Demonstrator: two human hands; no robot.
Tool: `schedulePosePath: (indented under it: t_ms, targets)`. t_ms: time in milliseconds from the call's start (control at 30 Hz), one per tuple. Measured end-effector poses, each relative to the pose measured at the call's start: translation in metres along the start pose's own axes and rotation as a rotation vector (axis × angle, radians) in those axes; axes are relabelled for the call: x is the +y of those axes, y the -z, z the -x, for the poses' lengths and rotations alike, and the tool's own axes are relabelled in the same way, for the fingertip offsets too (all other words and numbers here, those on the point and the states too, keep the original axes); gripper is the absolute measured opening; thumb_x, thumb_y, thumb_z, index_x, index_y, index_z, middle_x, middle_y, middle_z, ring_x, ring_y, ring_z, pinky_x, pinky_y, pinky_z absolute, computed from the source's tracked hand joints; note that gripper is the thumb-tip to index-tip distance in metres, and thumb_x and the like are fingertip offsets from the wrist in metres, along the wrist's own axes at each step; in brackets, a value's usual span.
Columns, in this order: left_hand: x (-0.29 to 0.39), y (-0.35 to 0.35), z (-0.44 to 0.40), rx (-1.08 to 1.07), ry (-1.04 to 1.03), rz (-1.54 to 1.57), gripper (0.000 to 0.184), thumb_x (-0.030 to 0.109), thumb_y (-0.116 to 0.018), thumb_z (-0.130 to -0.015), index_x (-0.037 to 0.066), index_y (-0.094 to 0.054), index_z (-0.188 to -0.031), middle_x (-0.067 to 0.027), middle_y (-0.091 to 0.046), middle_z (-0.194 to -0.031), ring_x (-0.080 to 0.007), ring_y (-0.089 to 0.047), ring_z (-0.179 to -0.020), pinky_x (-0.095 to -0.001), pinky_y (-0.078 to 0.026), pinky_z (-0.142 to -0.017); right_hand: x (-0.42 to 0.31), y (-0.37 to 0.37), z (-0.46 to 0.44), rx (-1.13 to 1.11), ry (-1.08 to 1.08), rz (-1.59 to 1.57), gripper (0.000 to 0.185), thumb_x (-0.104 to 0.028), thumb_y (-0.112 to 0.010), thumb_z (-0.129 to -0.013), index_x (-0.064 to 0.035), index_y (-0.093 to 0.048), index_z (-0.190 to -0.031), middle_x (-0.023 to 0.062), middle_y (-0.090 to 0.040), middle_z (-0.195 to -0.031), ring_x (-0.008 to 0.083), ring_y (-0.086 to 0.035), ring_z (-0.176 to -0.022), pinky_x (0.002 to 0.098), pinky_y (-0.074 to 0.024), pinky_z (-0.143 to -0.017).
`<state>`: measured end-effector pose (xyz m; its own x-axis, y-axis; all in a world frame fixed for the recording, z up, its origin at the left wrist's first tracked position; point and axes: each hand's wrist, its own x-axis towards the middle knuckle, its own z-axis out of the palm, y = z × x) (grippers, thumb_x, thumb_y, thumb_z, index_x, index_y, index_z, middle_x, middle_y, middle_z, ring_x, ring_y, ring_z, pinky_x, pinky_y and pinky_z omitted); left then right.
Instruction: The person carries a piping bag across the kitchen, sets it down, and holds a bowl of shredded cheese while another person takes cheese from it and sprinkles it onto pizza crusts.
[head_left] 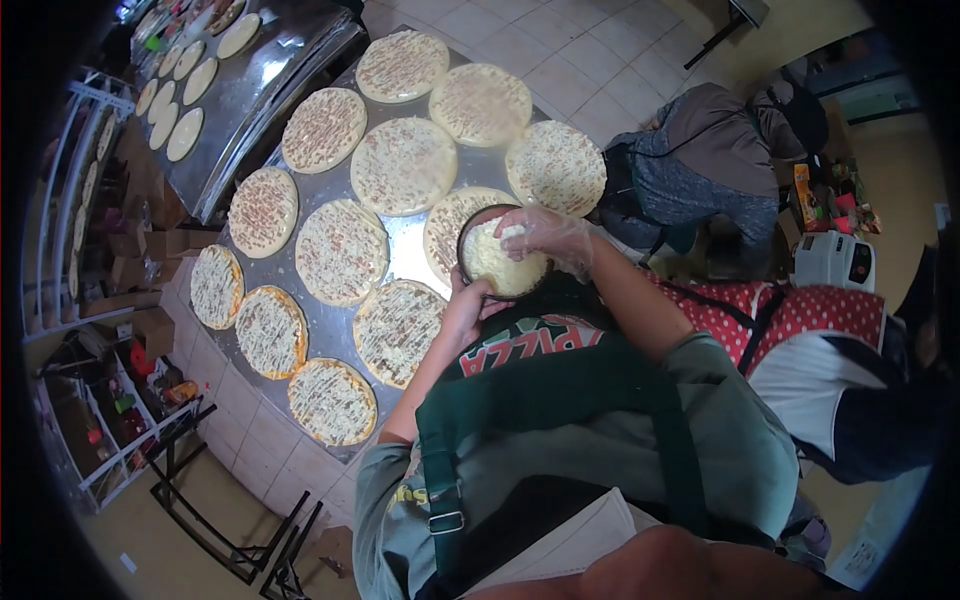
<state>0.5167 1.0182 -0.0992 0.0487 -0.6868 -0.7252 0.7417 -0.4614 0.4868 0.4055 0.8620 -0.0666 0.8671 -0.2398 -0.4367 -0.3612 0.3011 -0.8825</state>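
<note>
My left hand (468,308) grips the near edge of a dark round bowl (463,250), thumb over the rim. Grated white cheese (492,262) fills the bowl, which I hold against my apron at the table's edge. My right hand (545,236), in a clear plastic glove, reaches in from the right with its fingers bent and closed on some of the cheese. Just beyond the bowl lies a round pizza (450,225), partly hidden by it. Another pizza (402,330) topped with cheese and dark streaks of sauce lies by my left forearm.
Several more topped pizzas (403,165) cover the metal table (285,340). A second metal table (235,125) at the upper left bears several plain dough rounds (186,133). To the right, a person (690,160) bends over beside a white scale-like device (832,262); someone in a red dotted apron (820,318) stands close.
</note>
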Motion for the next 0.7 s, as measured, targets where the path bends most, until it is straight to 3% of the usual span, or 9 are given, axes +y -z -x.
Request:
schedulePosePath:
  t_ms: [67, 200, 300, 500, 567, 633, 700]
  targets:
    - [0.003, -0.009, 0.004, -0.006, 0.006, -0.046, 0.058, -0.001, -0.042, -0.067, 0.01, -0.013, -0.117, -0.0169, -0.046, -0.093, -0.0269, -0.056, -0.071, -0.0349, -0.051, -0.059, 0.009, 0.005, -0.001, 0.02, -0.058, 0.084, 0.027, -0.015, -0.056, -0.071, 0.0034, -0.053, -0.09, 0.008, -0.056, -0.078, 0.0116, -0.055, -0.068, 0.0233, -0.0441, -0.064]
    - [-0.009, -0.015, -0.009, -0.057, 0.038, -0.113, 0.059, -0.002, -0.042, -0.066, 0.012, -0.014, -0.116, -0.0179, -0.045, -0.097, -0.0285, -0.055, -0.077, -0.0378, -0.05, -0.062, 0.011, 0.014, 0.005, 0.025, -0.068, 0.225, 0.026, -0.016, -0.056, -0.072, 0.0021, -0.053, -0.09, 0.0079, -0.057, -0.079, 0.012, -0.056, -0.065, 0.0239, -0.0452, -0.061]
    - [-0.016, -0.026, -0.012, -0.099, 0.051, -0.103, 0.062, -0.002, -0.042, -0.066, 0.014, -0.013, -0.118, -0.0184, -0.042, -0.103, -0.0304, -0.054, -0.079, -0.0384, -0.05, -0.061, 0.021, 0.016, 0.016, 0.058, -0.093, 0.163, 0.021, -0.017, -0.057, -0.074, -0.0012, -0.053, -0.087, 0.0033, -0.053, -0.075, 0.0098, -0.052, -0.067, 0.0224, -0.043, -0.06]
    - [-0.039, -0.037, -0.031, -0.149, 0.099, -0.208, 0.064, -0.003, -0.043, -0.064, 0.01, -0.013, -0.119, -0.0169, -0.04, -0.102, -0.0301, -0.052, -0.081, -0.0366, -0.051, -0.059, 0.054, 0.005, 0.043, 0.392, -0.095, 0.108, 0.022, -0.011, -0.055, -0.074, -0.0011, -0.051, -0.093, 0.0056, -0.053, -0.082, 0.0116, -0.052, -0.073, 0.0225, -0.0445, -0.061]
    - [-0.05, -0.039, -0.036, -0.162, 0.109, -0.164, 0.061, -0.003, -0.043, -0.064, 0.008, -0.015, -0.117, -0.0166, -0.04, -0.102, -0.0293, -0.051, -0.081, -0.0353, -0.052, -0.058, 0.053, -0.003, 0.061, 0.513, -0.196, -0.182, 0.028, -0.006, -0.054, -0.072, -0.001, -0.047, -0.099, 0.0071, -0.052, -0.086, 0.0125, -0.052, -0.077, 0.0232, -0.0457, -0.064]
    - [-0.056, -0.045, -0.039, -0.191, 0.191, -0.082, 0.06, -0.003, -0.042, -0.066, 0.01, -0.016, -0.118, -0.0205, -0.034, -0.106, -0.0322, -0.047, -0.09, -0.0418, -0.048, -0.07, 0.06, -0.003, 0.073, 0.491, -0.208, -0.295, 0.03, -0.004, -0.054, -0.071, -0.0011, -0.046, -0.1, 0.0075, -0.051, -0.088, 0.0126, -0.052, -0.079, 0.0239, -0.0458, -0.066]
    - [-0.059, -0.051, -0.044, -0.162, 0.202, -0.116, 0.06, -0.004, -0.041, -0.066, 0.01, -0.015, -0.119, -0.02, -0.035, -0.104, -0.0318, -0.048, -0.089, -0.0417, -0.048, -0.07, 0.069, 0.002, 0.082, 0.465, -0.218, -0.406, 0.033, -0.003, -0.055, -0.071, -0.0012, -0.044, -0.102, 0.0079, -0.051, -0.09, 0.0126, -0.052, -0.08, 0.0246, -0.0459, -0.068]
